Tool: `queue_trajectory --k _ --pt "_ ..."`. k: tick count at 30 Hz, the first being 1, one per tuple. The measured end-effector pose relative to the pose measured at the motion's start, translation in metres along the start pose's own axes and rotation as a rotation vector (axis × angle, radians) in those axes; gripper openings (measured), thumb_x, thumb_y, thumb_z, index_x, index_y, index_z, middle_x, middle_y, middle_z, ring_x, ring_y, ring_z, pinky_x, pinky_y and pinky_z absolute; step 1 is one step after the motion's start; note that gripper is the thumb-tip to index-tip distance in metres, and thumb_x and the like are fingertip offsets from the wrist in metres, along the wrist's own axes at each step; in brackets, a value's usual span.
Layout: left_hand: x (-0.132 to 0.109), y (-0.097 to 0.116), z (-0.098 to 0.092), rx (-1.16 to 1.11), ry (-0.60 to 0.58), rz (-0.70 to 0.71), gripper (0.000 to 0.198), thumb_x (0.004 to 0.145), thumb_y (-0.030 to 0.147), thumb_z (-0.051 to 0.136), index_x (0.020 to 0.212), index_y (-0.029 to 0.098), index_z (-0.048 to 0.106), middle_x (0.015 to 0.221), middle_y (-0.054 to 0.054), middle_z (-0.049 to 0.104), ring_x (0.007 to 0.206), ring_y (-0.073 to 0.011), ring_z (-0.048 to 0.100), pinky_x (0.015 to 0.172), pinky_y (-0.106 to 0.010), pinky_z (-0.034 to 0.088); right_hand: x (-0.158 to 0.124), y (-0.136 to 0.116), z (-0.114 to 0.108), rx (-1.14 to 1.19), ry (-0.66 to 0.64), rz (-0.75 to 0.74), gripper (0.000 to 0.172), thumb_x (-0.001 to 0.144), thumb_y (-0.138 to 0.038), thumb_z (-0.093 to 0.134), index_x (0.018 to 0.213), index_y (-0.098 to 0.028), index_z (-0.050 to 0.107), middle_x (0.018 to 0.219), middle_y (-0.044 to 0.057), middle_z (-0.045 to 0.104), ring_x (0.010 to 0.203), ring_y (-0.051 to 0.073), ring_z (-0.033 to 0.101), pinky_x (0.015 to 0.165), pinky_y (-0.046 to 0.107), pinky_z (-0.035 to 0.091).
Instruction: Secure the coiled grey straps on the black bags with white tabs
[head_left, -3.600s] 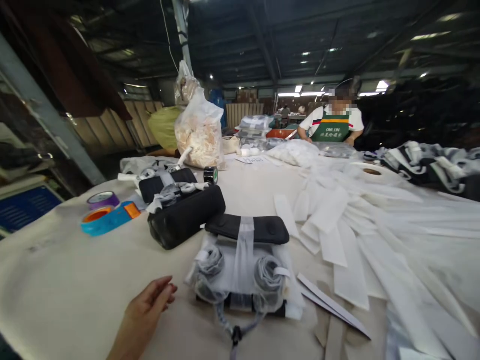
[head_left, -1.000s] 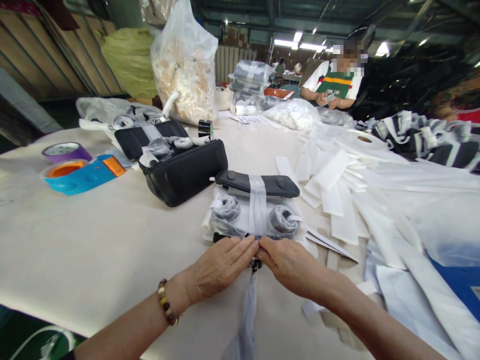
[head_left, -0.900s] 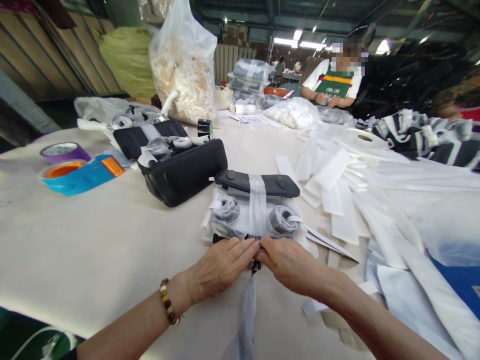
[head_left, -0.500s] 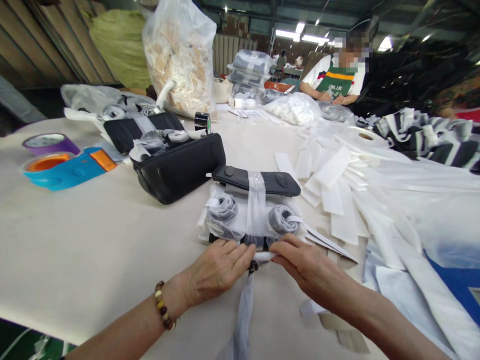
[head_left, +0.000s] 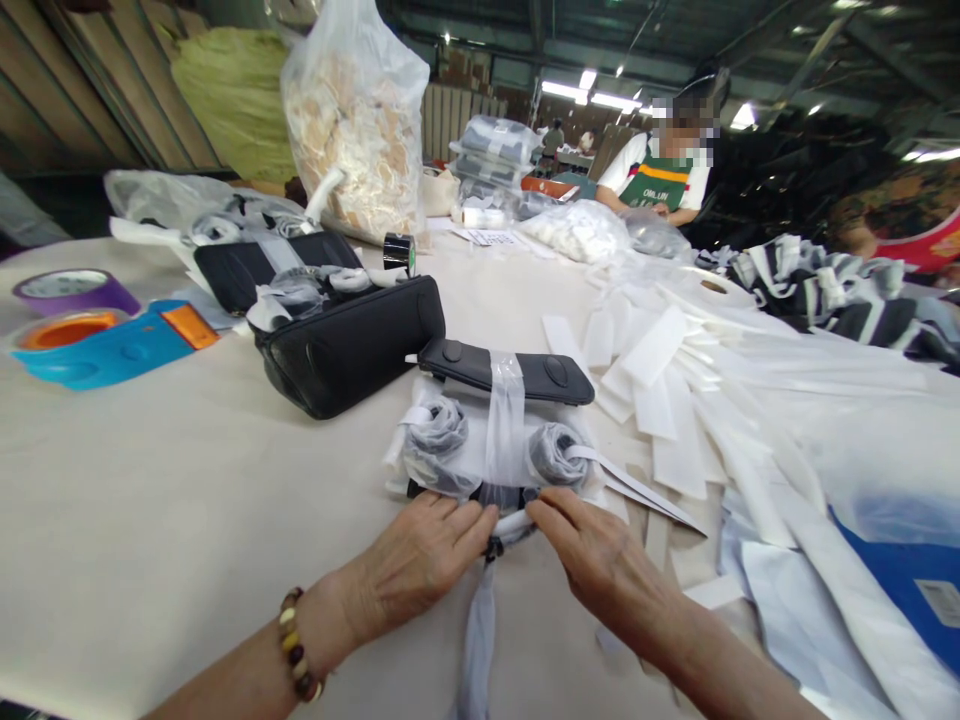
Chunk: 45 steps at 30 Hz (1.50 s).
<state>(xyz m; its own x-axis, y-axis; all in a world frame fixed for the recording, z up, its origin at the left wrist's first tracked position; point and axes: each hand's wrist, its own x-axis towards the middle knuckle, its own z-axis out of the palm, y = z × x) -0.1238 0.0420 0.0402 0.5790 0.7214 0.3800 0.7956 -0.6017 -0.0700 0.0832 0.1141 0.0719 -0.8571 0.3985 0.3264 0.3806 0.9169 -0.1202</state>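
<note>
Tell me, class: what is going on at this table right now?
A person is working on a wrapped black bag lying on a cloth-covered table. The left hand and right hand meet at the bag's near edge, pinching a small white paper piece just above a grey strap that trails toward the camera. A second black bag and a blue tape dispenser sit to the left, and loose white strips to the right. A co-worker works at the far side.
</note>
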Motion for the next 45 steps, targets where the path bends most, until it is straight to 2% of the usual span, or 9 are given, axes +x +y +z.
queue_trajectory --k 5,9,12,16,24,27,35,41,45 --pt "0.006 0.009 -0.010 -0.106 -0.248 -0.171 0.025 0.082 0.003 0.043 0.102 0.018 0.048 0.084 -0.001 0.054 0.073 -0.0190 0.052 0.063 -0.033 0.043 0.001 0.001 0.002 -0.008 0.002 -0.031 0.036 0.083 0.003 0.025 0.088 -0.013 0.057 0.088 0.012 0.063 0.066 0.017 0.059 0.055 0.026 0.051" --pt "0.016 0.026 -0.026 -0.121 -0.303 -0.318 0.037 0.068 -0.001 0.042 0.100 0.016 0.049 0.087 -0.004 0.054 0.078 -0.0232 0.051 0.068 -0.039 0.046 0.001 0.002 0.000 0.005 0.013 -0.050 0.035 0.083 0.002 0.026 0.086 -0.013 0.057 0.087 0.013 0.063 0.067 0.018 0.061 0.055 0.027 0.052" --pt "0.028 0.041 -0.026 -0.030 -0.222 -0.328 0.040 0.067 0.004 0.047 0.107 0.009 0.048 0.091 -0.009 0.055 0.079 -0.0260 0.051 0.065 -0.042 0.048 0.000 0.003 0.001 0.013 0.014 -0.045 0.033 0.085 0.000 0.026 0.084 -0.013 0.057 0.086 0.014 0.063 0.068 0.019 0.062 0.056 0.028 0.054" --pt "0.043 0.056 -0.001 0.021 0.000 -0.375 0.019 0.077 0.004 0.048 0.095 0.010 0.049 0.082 -0.008 0.054 0.075 -0.0242 0.051 0.066 -0.040 0.047 0.000 0.004 0.005 0.074 0.038 -0.020 0.030 0.088 -0.004 0.027 0.085 -0.013 0.055 0.085 0.013 0.063 0.070 0.020 0.063 0.059 0.030 0.055" --pt "0.040 0.057 0.037 -0.119 0.345 -0.451 0.012 0.092 0.013 0.037 0.088 0.016 0.048 0.070 -0.001 0.054 0.062 -0.0173 0.050 0.056 -0.031 0.037 -0.018 0.009 0.013 0.158 0.183 0.028 0.026 0.087 -0.005 0.037 0.104 -0.011 0.055 0.101 0.015 0.062 0.095 0.020 0.062 0.076 0.029 0.055" --pt "0.039 0.056 0.037 -0.117 0.395 -0.449 0.014 0.093 0.015 0.037 0.086 0.016 0.049 0.069 -0.001 0.055 0.062 -0.0164 0.051 0.056 -0.031 0.036 -0.027 0.013 0.017 0.057 0.269 0.066 0.027 0.087 -0.005 0.040 0.109 -0.012 0.055 0.106 0.015 0.061 0.097 0.020 0.061 0.078 0.030 0.054" --pt "0.044 0.054 0.030 -0.155 0.433 -0.520 0.025 0.093 0.019 0.039 0.070 0.019 0.048 0.057 0.002 0.049 0.053 -0.0149 0.044 0.053 -0.031 0.033 -0.012 0.023 0.009 0.079 0.250 0.090 0.018 0.090 -0.011 0.041 0.090 -0.016 0.058 0.090 0.009 0.061 0.076 0.015 0.060 0.066 0.024 0.051" --pt "0.047 0.053 0.029 -0.190 0.453 -0.559 0.014 0.093 0.019 0.040 0.094 0.017 0.054 0.067 0.001 0.059 0.057 -0.0139 0.051 0.054 -0.029 0.037 -0.006 0.026 0.009 0.109 0.216 0.126 0.018 0.090 -0.013 0.042 0.080 -0.017 0.056 0.086 0.007 0.058 0.071 0.014 0.057 0.063 0.023 0.048" --pt "0.049 0.053 0.028 -0.161 0.438 -0.567 0.019 0.091 0.016 0.038 0.084 0.019 0.055 0.060 0.002 0.057 0.054 -0.0132 0.052 0.052 -0.028 0.036 -0.003 0.027 0.012 0.121 0.258 0.152 0.017 0.089 -0.011 0.042 0.080 -0.016 0.055 0.084 0.007 0.056 0.072 0.014 0.056 0.065 0.024 0.048"
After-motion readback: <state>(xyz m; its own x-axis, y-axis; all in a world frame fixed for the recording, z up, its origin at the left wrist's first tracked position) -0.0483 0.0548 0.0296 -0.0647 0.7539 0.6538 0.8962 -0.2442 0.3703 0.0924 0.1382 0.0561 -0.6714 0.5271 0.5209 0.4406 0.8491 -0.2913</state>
